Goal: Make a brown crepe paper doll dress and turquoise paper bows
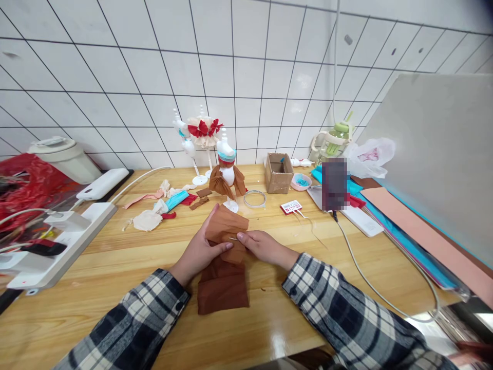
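Observation:
A piece of brown fabric (226, 222) is gripped in my left hand (198, 253), thumb on top and fingers behind it. My right hand (265, 247) pinches a thin needle (233, 238) that lies across the cloth. Whether it also grips the fabric's edge, I cannot tell. Below the hands, a darker brown piece of fabric (223, 293) rests on the wooden table. Just beyond stands a small white mannequin (228, 176) with brown cloth draped at its sides and a blue and red band around it.
Behind are two more mannequins, one wearing a cream and red ruffle (205, 131). Fabric scraps (148, 219) lie left, near a power strip (73, 239). Rightward are a metal ring (254, 198), cardboard box (279, 174), thread packet (291, 206), cabled device (335, 184) and coloured sheets (416, 231).

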`<state>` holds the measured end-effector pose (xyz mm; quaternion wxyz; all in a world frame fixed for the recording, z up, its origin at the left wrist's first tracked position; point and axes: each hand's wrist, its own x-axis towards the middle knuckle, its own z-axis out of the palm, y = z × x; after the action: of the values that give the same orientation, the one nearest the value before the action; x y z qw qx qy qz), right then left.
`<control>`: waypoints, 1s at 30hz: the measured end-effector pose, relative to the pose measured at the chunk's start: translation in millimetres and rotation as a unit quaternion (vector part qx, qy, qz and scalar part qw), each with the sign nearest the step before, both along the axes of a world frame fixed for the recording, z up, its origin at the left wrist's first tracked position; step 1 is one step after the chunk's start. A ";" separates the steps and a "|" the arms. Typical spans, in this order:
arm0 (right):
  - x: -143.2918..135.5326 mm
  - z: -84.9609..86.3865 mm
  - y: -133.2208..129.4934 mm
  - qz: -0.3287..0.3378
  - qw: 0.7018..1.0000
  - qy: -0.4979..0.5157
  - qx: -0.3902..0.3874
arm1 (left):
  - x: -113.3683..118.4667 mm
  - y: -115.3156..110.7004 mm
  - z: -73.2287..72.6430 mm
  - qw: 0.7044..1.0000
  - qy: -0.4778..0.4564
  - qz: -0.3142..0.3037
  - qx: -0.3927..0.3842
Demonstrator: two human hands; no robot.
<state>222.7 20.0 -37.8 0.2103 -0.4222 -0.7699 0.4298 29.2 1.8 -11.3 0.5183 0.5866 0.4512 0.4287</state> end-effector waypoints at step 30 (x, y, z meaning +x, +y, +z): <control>3.7 -2.8 6.3 -0.057 0.998 0.013 0.001 | -15.3 10.9 -10.8 0.992 -0.049 0.001 -0.115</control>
<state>226.4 26.3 -40.6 0.2452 -0.4593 -0.7424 0.4216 13.9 12.8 -22.1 0.6033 0.5010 0.4723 0.4025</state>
